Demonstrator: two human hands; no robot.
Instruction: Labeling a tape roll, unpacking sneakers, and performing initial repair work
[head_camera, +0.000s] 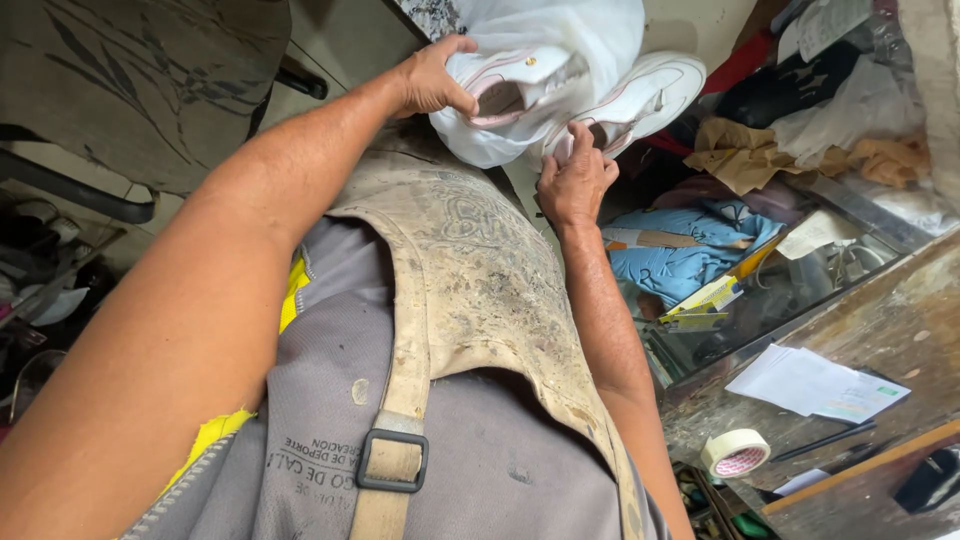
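Two white sneakers with pale pink trim sit at the top of the view, just past the edge of the person's stained canvas apron. One sneaker lies partly inside a white plastic bag; the other sneaker rests just right of it, its opening facing the camera. The left hand curls over the bag's left edge and the first shoe's collar, gripping both. The right hand pinches the rim of the second shoe between thumb and fingers.

To handle this well, it seems wise to hold the bag's mouth wide with the left hand and steer each shoe by its collar, so the thin plastic does not snag or tear.

Right of the apron stands a worn wooden counter with a glass-fronted section, bearing white papers, a roll of tape and a pen. Beyond the shoes lie heaped cloths, blue, tan and black. Left of the apron are a dark chair and tiled floor.
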